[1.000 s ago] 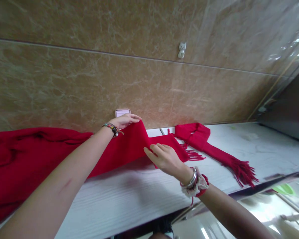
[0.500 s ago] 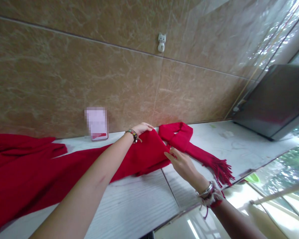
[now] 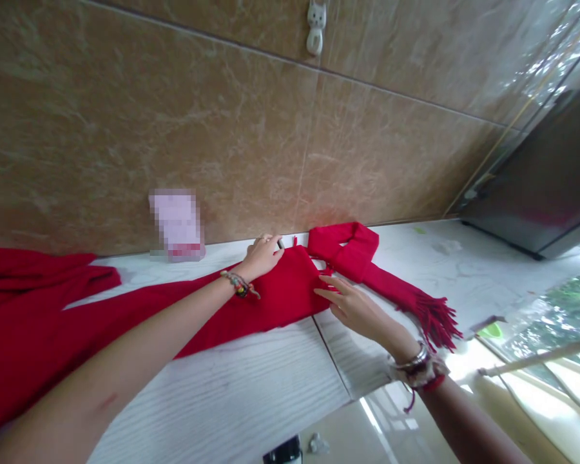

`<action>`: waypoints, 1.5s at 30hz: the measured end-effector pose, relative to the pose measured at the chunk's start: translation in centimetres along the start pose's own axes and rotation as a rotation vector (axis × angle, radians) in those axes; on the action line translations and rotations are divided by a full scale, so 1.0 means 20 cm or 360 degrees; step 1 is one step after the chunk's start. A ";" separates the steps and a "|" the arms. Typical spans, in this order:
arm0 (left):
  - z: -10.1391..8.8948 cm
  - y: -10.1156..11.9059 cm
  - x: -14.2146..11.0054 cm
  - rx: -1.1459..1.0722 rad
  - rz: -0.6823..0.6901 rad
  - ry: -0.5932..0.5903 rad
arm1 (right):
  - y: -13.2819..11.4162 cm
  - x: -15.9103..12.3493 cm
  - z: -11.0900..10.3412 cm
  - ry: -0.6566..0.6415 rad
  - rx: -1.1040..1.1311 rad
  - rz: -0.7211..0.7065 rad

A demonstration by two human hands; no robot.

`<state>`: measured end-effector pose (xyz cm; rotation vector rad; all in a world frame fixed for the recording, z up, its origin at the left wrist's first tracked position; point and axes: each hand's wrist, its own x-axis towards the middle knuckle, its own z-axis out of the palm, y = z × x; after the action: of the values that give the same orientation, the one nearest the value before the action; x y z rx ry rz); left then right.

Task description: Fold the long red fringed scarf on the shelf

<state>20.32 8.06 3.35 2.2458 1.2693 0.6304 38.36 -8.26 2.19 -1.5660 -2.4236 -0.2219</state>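
The whole arrangement turns on the blunt end of the red cloth point(image 3: 290, 290), which lies between the two hands. The left hand point(image 3: 261, 258) is at its far edge, on the wall's side; the right hand point(image 3: 355, 309) is at the end itself, with its fingertips at or just over the cloth. Of the two, the right is the nearer to that end.

The cloth's long axis runs from the right fingertips leftward, passing beneath the left forearm and on toward the person's left side. The right fingers therefore meet it from its end, the left ones from its long edge. Around the left fingers the cloth looks flat; farther left of them, a bunched red heap point(image 3: 48, 274) lies near the wall point(image 3: 198, 129), and whether it is the same piece cannot be told.

The right fingers are spread apart and grip nothing. The left fingers are bent together over the edge; whether they pinch it cannot be told.

Just beyond the right fingertips, a folded scarf point(image 3: 391, 287) lies on the counter point(image 3: 212, 399), its looped part away from them toward the wall and its fringe point(image 3: 432, 316) out to their right. A blurred pink item point(image 3: 178, 225) leans upright to the left of the left fingers.
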 end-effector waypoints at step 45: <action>0.02 -0.22 -0.44 0.0788 -0.0057 -0.0122 | -0.14 0.52 0.24 -0.0228 -0.0127 0.0450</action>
<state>13.57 2.42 -0.95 2.5965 1.5539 0.2253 31.18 0.97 0.63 -1.9989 -2.2819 -0.1598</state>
